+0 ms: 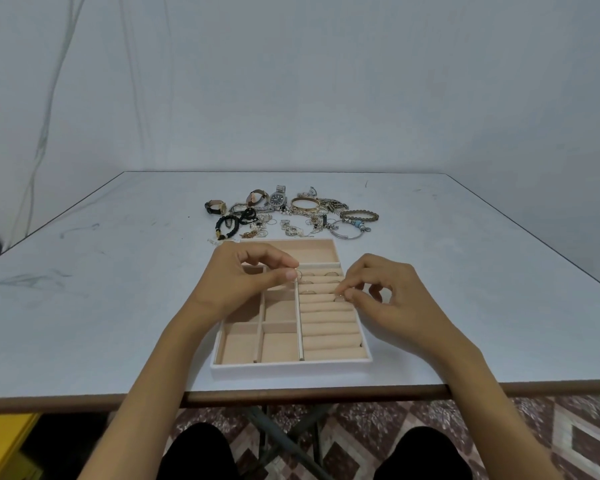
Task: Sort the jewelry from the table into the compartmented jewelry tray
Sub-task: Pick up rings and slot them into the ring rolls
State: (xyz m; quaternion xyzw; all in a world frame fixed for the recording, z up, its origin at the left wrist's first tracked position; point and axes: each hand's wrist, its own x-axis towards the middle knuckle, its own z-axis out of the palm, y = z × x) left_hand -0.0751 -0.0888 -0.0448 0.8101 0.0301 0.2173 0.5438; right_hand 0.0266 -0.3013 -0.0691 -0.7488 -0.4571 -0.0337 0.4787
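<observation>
Left hand (243,277) grip pinches a thin gold ring (298,275) at three o'clock — right hand (392,301) grip clamps a second thin ring (340,298) at nine.

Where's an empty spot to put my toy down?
The pale grey table is bare left and right of the beige compartmented tray, and behind the tangled jewelry pile. The tray's near-left compartments are empty too. It's crowded between pile and tray, and where the left hand and right hand each pinch a small ring.
</observation>
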